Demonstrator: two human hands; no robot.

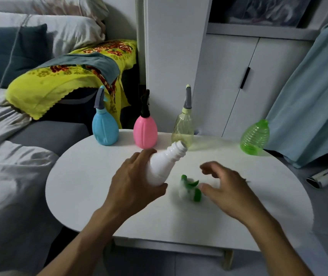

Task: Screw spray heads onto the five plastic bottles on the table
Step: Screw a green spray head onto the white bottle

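In front of me is a round white table. Along its far edge stand my blue bottle, pink bottle and clear yellowish bottle, each with a spray head on, and a green ribbed bottle without one. A green spray head lies blurred near the middle.

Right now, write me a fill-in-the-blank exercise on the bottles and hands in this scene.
1. The left hand grips the ____ bottle, tilted with its neck bare.
2. The green spray head lies on the table beside the ____ hand.
3. The pink bottle carries a ____ spray head.
4. The green bottle has ____ spray head.

Missing words: white; right; black; no
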